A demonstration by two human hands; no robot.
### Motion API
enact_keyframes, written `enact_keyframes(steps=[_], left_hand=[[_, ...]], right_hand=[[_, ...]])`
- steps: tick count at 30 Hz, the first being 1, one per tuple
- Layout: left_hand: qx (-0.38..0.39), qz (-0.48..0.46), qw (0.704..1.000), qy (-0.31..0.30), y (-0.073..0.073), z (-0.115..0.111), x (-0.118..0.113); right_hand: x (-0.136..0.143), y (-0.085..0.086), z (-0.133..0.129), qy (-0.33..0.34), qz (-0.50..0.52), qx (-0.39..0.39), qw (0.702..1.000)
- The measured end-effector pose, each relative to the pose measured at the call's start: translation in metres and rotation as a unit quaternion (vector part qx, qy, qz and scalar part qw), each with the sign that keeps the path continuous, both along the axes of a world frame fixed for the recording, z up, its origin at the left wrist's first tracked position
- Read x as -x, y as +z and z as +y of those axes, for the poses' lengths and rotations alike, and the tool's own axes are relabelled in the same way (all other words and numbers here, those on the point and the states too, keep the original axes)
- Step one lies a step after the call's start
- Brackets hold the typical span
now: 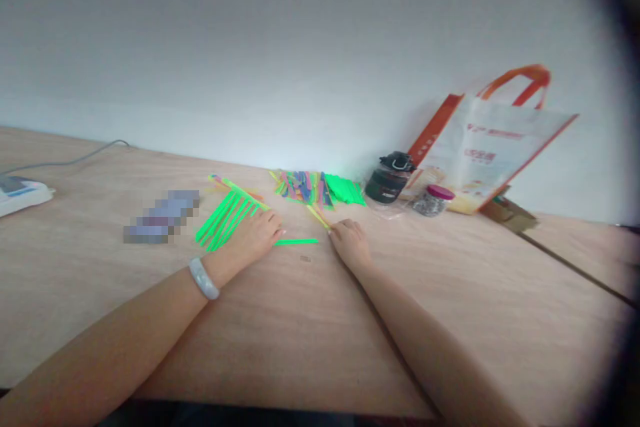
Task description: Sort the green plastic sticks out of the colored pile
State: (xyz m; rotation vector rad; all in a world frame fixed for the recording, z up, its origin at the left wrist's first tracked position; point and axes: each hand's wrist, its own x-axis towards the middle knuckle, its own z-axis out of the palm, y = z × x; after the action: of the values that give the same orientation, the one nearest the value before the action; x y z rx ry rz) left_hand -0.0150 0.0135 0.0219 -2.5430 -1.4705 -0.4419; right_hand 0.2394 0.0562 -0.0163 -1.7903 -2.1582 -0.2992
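My left hand (263, 233), with a pale bangle on its wrist, rests over the right ends of several bright green strips (220, 220) laid side by side. Its fingers are bent and blurred, so what they grip is unclear. A single green strip (300, 241) lies just right of its fingertips. My right hand (349, 240) is closed in a pinch on the near end of a yellow strip (318, 217). Beyond the hands lie a pile of multicoloured strips (303, 187) and a stack of green strips (345, 189).
A blurred-out flat object (163, 217) lies left of the strips. A white device (25, 195) with a grey cable is at far left. Back right are a black bottle (387, 179), a jar with a magenta lid (434, 201), a bag (490, 147) and a cardboard piece (510, 215).
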Motion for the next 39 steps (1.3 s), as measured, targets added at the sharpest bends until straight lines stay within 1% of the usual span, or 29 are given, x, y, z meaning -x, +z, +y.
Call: enact_keyframes(steps=[2,3,6,8,11,17,22,27,33,36,39], left_hand=[[-0.009,-0.002,0.997,-0.08,-0.01,-0.002,-0.007],[-0.007,-0.003,0.995,-0.104,-0.015,-0.002,-0.01],[0.016,-0.001,0.99,-0.141,-0.027,-0.001,-0.016],[0.028,-0.001,0.989,-0.142,-0.03,-0.001,-0.017],[0.029,-0.021,0.99,-0.133,-0.031,-0.002,-0.017],[0.026,-0.057,0.99,-0.126,-0.034,-0.003,-0.018],[0.035,-0.081,0.989,-0.122,-0.039,0.0,-0.018],[0.034,-0.092,0.987,-0.13,-0.037,-0.001,-0.018],[0.039,-0.099,0.985,-0.137,-0.035,-0.003,-0.018],[0.046,-0.104,0.985,-0.127,-0.035,-0.002,-0.02],[0.042,-0.13,0.984,-0.11,-0.035,-0.001,-0.02]], right_hand=[[0.002,0.0,0.001,-0.004,0.004,0.0,1.0],[0.003,0.0,0.001,-0.006,0.007,-0.002,1.0],[0.004,-0.003,0.003,-0.003,0.014,-0.011,1.0],[0.005,-0.005,0.003,0.004,0.022,-0.018,1.0],[0.008,-0.007,0.003,0.014,0.051,-0.029,0.998],[0.017,-0.005,-0.005,0.046,0.144,-0.041,0.988],[0.019,-0.007,-0.009,0.062,0.19,-0.007,0.98],[0.02,-0.007,-0.011,0.069,0.214,0.02,0.974],[0.025,-0.003,-0.017,0.079,0.254,0.052,0.963],[0.025,-0.002,-0.017,0.083,0.271,0.058,0.957],[0.025,-0.004,-0.017,0.094,0.308,0.051,0.945]])
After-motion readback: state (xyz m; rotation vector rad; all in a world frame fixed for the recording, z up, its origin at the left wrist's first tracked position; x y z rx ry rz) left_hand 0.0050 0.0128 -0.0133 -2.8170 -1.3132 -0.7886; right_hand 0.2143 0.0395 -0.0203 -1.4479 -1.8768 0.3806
